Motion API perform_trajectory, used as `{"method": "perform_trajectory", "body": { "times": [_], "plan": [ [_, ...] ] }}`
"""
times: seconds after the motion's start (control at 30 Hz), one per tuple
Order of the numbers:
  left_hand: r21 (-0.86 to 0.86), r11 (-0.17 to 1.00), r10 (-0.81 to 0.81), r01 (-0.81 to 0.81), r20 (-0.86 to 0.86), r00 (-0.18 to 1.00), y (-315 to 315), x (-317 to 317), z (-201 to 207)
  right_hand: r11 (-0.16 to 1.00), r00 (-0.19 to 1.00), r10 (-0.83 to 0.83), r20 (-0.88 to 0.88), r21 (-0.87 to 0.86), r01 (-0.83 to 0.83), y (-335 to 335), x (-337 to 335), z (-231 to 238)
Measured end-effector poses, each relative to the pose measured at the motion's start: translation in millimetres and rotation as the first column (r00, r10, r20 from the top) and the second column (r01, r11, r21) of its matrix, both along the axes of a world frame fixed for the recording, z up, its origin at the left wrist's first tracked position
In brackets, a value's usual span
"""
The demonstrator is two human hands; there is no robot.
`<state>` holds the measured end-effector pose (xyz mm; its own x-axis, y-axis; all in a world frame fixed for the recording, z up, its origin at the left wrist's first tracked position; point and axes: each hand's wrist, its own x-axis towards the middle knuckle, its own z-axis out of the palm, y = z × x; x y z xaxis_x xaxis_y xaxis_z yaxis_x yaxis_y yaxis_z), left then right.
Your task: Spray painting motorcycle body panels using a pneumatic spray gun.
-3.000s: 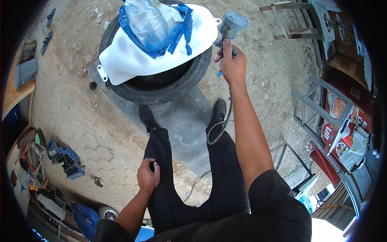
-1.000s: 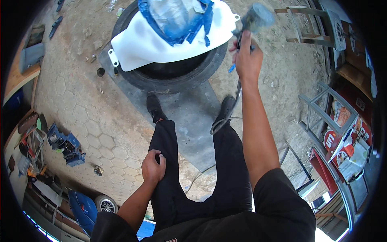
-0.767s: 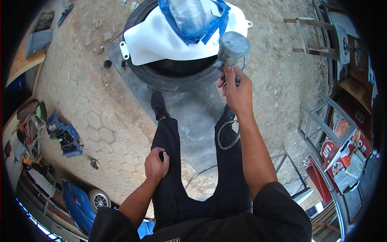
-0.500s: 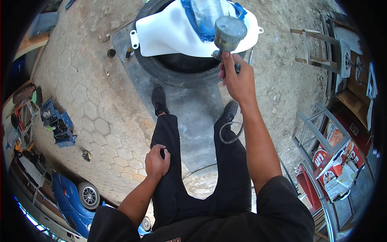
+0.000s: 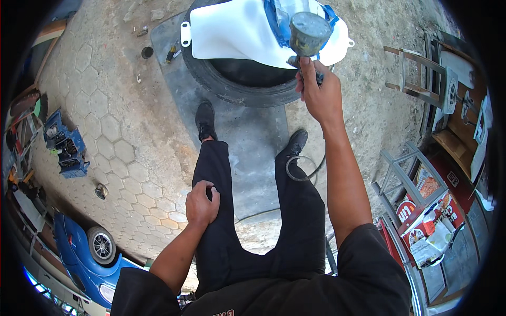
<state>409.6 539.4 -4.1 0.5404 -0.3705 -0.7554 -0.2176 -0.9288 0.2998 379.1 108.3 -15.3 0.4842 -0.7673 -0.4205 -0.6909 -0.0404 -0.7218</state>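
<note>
My right hand grips a spray gun with a round, paint-stained grey cup on top, held over the lower right part of a white-painted panel. The panel has small mounting tabs at its ends, and blue masking film covers part of it. It lies across a black tyre on the ground. On my left thigh near the knee rests my left hand, loosely bent, thumb apart from the fingers, with nothing visible in it. Some of its fingertips are hidden.
A dark hose loops beside my right leg. The tyre stands on a grey sheet. Left are a blue toolbox, a small cup and a blue car. Metal frames and a wooden stool line the right.
The view has turned slightly, so the surroundings shift in the picture. The spray gun stays over nearly the same part of the panel, and my left hand remains on the thigh.
</note>
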Motion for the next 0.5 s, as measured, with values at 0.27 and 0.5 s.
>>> {"method": "perform_trajectory", "body": {
  "times": [0.27,0.5],
  "plan": [
    [0.006,1.000,0.003,-0.003,-0.001,1.000,-1,-1,0,1.000,0.997,0.023,-0.070,-0.009,-0.024,-7,-9,4],
    [-0.014,1.000,-0.003,0.003,0.007,1.000,0,-2,-2,0.999,0.999,0.002,0.034,-0.053,0.000,-16,20,6]
  ]
}}
